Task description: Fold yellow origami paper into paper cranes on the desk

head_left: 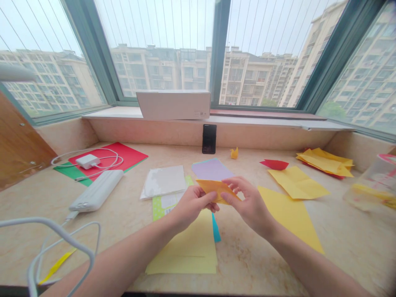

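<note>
Between my two hands is a folded piece of orange-yellow paper point(220, 190), raised over the middle of the counter. My left hand point(198, 201) pinches its left end, thumb on the near face. At the right end, my right hand point(243, 194) grips it with the thumb in front and the fingers curled behind. Pale yellow sheets point(188, 251) lie below my left wrist, with a blue paper strip point(215, 229) poking out beside them. A lilac sheet point(212, 168) lies just beyond my hands.
A small folded yellow figure point(234, 153) and a phone point(209, 139) stand behind. Yellow sheets point(291, 214), a red folded piece point(274, 164) and a paper pile point(324, 161) lie right. A power bank point(96, 190), white cable point(62, 235) and red paper point(133, 156) are left.
</note>
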`<control>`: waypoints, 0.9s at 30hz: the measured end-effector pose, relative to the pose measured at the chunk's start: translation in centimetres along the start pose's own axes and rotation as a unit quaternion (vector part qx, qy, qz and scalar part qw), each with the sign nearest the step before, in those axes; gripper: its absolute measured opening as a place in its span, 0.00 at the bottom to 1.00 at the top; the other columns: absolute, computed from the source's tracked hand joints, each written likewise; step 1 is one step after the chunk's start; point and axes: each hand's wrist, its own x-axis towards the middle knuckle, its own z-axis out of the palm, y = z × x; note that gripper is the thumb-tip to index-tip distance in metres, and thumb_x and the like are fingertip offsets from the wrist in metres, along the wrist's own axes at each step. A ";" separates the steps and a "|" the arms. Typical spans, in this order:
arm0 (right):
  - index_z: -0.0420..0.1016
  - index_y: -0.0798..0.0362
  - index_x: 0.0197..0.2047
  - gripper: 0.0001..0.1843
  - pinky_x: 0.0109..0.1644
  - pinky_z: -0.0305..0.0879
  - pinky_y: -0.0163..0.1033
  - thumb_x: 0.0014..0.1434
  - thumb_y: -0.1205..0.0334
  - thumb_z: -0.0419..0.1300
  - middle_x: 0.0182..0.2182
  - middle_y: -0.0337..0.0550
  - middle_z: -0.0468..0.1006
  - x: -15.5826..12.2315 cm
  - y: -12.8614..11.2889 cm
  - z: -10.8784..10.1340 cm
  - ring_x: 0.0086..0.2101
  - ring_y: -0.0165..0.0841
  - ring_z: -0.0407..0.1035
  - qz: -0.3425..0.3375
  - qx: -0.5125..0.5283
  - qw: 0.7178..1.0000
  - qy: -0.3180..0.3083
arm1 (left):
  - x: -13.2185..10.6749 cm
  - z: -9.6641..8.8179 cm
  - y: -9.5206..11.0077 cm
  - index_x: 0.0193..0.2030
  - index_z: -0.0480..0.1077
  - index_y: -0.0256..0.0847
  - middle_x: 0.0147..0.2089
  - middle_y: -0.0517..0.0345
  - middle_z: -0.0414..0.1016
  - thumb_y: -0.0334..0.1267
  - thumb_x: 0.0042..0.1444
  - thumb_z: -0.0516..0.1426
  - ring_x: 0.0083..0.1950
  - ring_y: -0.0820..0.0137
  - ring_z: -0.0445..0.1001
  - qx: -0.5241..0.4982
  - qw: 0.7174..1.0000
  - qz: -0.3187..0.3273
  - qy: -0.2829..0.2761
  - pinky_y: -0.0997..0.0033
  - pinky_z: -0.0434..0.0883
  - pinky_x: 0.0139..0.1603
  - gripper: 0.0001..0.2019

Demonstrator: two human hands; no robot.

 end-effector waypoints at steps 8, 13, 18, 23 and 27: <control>0.81 0.47 0.39 0.04 0.43 0.71 0.42 0.61 0.62 0.64 0.38 0.42 0.75 -0.1 0.4 0.1 0.38 0.35 0.71 -0.040 0.010 0.999 -0.022 | 0.0 0.2 0.0 0.44 0.79 0.34 0.37 0.50 0.80 0.43 0.56 0.64 0.30 0.73 0.75 -0.039 0.999 -0.001 0.013 0.74 0.70 0.34 0.14; 0.82 0.44 0.46 0.11 0.40 0.73 0.39 0.65 0.65 0.60 0.43 0.43 0.71 -0.5 0.6 0.2 0.38 0.32 0.73 -0.108 0.032 0.993 -0.033 | -0.1 0.2 0.2 0.41 0.79 0.34 0.35 0.51 0.80 0.44 0.56 0.65 0.29 0.73 0.75 -0.052 0.998 0.013 0.016 0.74 0.70 0.33 0.14; 0.81 0.47 0.44 0.08 0.43 0.73 0.42 0.63 0.65 0.62 0.41 0.44 0.75 -0.4 0.5 0.3 0.39 0.35 0.73 -0.106 0.009 0.994 0.010 | -0.2 0.3 0.3 0.40 0.80 0.33 0.33 0.51 0.80 0.45 0.54 0.65 0.28 0.72 0.74 -0.030 0.999 0.020 0.024 0.73 0.71 0.33 0.15; 0.82 0.47 0.43 0.07 0.42 0.74 0.42 0.62 0.64 0.63 0.39 0.45 0.76 -0.5 0.4 0.6 0.39 0.36 0.73 -0.084 0.026 0.996 0.013 | -0.3 0.6 0.3 0.39 0.79 0.33 0.35 0.49 0.81 0.49 0.56 0.63 0.29 0.71 0.75 -0.011 0.999 0.029 0.027 0.71 0.72 0.34 0.17; 0.83 0.45 0.45 0.12 0.38 0.75 0.40 0.64 0.66 0.60 0.42 0.44 0.71 -0.7 0.4 0.7 0.36 0.33 0.74 -0.097 0.045 0.994 -0.030 | -0.3 0.6 0.2 0.38 0.79 0.32 0.34 0.49 0.80 0.49 0.57 0.63 0.28 0.72 0.74 -0.026 0.999 0.026 0.037 0.73 0.71 0.32 0.18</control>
